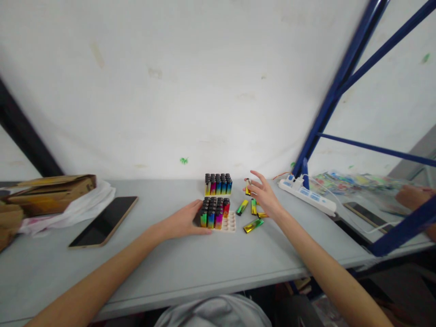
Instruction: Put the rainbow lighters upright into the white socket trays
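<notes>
On the grey table stands a white tray [230,223] with round holes, partly filled with upright, colourful lighters [211,212] that have black tops. My left hand [185,220] is wrapped round the left side of this tray, gripping it. The tray's right-hand holes hold no lighters. My right hand [265,195] is to the right, its fingertips on a yellow lighter [248,188], with the index finger stretched out. Below it lie loose lighters: a green-yellow lighter [242,207], an upright-pointing lighter [254,206] and a lighter nearer the front [253,225]. Another is partly hidden by my right hand.
Behind stands a second block of lighters [218,185], near the wall. A tablet [104,222] and a cardboard box [54,195] lie at left. To the right are a white power strip [306,196], a blue metal frame [327,109] and, beyond it, another person's hand [413,197] and a phone [366,215].
</notes>
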The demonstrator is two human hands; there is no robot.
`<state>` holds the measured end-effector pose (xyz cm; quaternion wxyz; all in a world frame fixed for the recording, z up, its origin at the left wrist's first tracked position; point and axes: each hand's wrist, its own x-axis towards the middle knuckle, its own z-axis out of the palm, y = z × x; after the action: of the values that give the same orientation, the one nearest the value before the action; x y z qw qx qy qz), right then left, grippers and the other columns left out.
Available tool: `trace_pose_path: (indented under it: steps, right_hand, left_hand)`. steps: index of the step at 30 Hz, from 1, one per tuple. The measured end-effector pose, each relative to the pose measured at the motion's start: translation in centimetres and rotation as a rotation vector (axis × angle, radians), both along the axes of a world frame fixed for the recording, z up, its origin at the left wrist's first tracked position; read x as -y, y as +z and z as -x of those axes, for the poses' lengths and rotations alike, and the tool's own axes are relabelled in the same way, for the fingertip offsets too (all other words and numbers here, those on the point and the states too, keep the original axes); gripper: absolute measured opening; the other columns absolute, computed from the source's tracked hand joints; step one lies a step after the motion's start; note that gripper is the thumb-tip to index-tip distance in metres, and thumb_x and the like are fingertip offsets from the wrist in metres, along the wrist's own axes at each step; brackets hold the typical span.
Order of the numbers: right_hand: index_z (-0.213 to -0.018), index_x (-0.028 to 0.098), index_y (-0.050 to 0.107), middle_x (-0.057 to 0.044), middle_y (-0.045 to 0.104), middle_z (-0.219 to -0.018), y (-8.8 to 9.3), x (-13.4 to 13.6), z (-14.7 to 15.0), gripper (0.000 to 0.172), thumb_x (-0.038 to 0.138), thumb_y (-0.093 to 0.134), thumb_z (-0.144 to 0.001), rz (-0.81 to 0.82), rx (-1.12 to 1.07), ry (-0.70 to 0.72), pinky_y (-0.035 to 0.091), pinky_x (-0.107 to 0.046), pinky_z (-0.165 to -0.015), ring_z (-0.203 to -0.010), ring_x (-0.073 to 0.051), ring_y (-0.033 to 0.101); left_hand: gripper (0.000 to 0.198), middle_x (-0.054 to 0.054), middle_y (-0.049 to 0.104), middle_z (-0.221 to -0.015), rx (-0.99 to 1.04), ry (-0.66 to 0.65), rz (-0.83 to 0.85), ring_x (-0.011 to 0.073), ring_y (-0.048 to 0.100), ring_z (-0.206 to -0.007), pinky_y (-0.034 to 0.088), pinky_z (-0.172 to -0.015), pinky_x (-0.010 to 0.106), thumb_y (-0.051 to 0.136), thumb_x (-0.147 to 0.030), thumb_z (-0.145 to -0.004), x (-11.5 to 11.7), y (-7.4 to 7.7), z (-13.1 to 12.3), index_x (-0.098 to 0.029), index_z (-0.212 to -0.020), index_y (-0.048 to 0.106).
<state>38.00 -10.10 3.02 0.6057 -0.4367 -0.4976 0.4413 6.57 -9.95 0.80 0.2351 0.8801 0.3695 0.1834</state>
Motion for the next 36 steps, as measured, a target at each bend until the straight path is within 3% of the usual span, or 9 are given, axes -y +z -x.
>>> trace_pose_path:
  steps: [4,11,14,17,21,24,31,36]
  right_hand:
    - [-0.147,0.028,0.044,-0.006,0.077,-0.112,0.2,-0.8,1.7,0.086,0.033,0.082,-0.070,-0.017,-0.028,0.063,0.056,-0.036,-0.084,-0.085,-0.019,0.072]
    - [-0.119,0.021,0.063,0.002,0.061,-0.086,-1.6,-0.6,2.9,0.054,0.058,0.075,-0.081,-0.040,0.061,0.109,0.051,-0.026,-0.061,-0.067,-0.012,0.056]
    - [-0.118,0.025,0.056,0.007,0.052,-0.076,-1.8,-0.2,3.1,0.056,0.067,0.069,-0.084,0.006,0.080,0.180,0.032,-0.021,-0.044,-0.050,-0.008,0.038]
    - [-0.109,0.026,0.054,0.012,0.035,-0.060,-2.1,-0.1,3.2,0.054,0.074,0.061,-0.088,0.035,0.178,0.152,0.020,-0.021,-0.041,-0.044,-0.008,0.023]
    - [-0.072,0.022,0.050,0.006,0.037,-0.055,-2.9,-0.2,3.1,0.059,0.078,0.053,-0.091,-0.086,0.394,0.020,0.027,-0.025,-0.046,-0.048,-0.010,0.032]
    - [-0.057,0.023,0.039,0.004,0.036,-0.053,-3.3,-0.3,2.9,0.061,0.071,0.054,-0.092,-0.148,0.512,-0.095,0.028,-0.027,-0.051,-0.052,-0.012,0.034]
    - [-0.056,0.025,0.035,0.004,0.034,-0.053,-3.4,-0.3,2.9,0.051,0.058,0.053,-0.091,-0.197,0.605,-0.166,0.027,-0.028,-0.054,-0.052,-0.012,0.035]
    - [-0.070,0.023,0.048,0.004,0.044,-0.059,-2.3,0.5,2.4,0.049,0.062,0.049,-0.099,-0.229,0.628,-0.094,0.035,-0.027,-0.056,-0.057,-0.014,0.043]
  left_hand:
    - [0.086,0.012,0.066,-0.142,0.036,-0.019,-0.004,0.0382,0.061,-0.131,0.046,-0.118,0.049,0.084,-0.065,-0.072,-0.2,-0.3,0.1,-0.021,-0.142,0.060]
    - [0.085,0.011,0.067,-0.141,0.058,-0.012,-0.021,0.0400,0.062,-0.129,0.048,-0.117,0.049,0.085,-0.062,-0.072,-0.2,-0.4,0.0,-0.022,-0.143,0.060]
    - [0.086,0.013,0.068,-0.139,0.033,-0.013,-0.021,0.0394,0.062,-0.129,0.048,-0.116,0.049,0.085,-0.062,-0.073,-0.2,-0.3,0.0,-0.021,-0.143,0.059]
    - [0.086,0.012,0.067,-0.139,0.021,-0.016,-0.016,0.0383,0.062,-0.128,0.048,-0.116,0.050,0.084,-0.064,-0.074,-0.1,-0.2,0.0,-0.021,-0.144,0.057]
    - [0.088,0.011,0.066,-0.143,0.031,-0.018,-0.013,0.0374,0.061,-0.131,0.047,-0.118,0.050,0.084,-0.064,-0.074,-0.1,-0.2,0.0,-0.021,-0.146,0.055]
    - [0.090,0.013,0.064,-0.146,0.020,-0.025,-0.016,0.0373,0.059,-0.133,0.045,-0.120,0.050,0.084,-0.062,-0.076,-0.1,-0.3,0.0,-0.018,-0.148,0.053]
    - [0.090,0.012,0.067,-0.142,0.027,0.000,-0.022,0.0383,0.062,-0.131,0.047,-0.117,0.049,0.086,-0.063,-0.072,-0.1,-0.2,0.0,-0.019,-0.144,0.057]
    - [0.085,0.014,0.067,-0.140,0.027,0.011,-0.014,0.0376,0.062,-0.130,0.048,-0.117,0.051,0.087,-0.058,-0.072,0.2,0.2,-0.2,-0.017,-0.141,0.059]
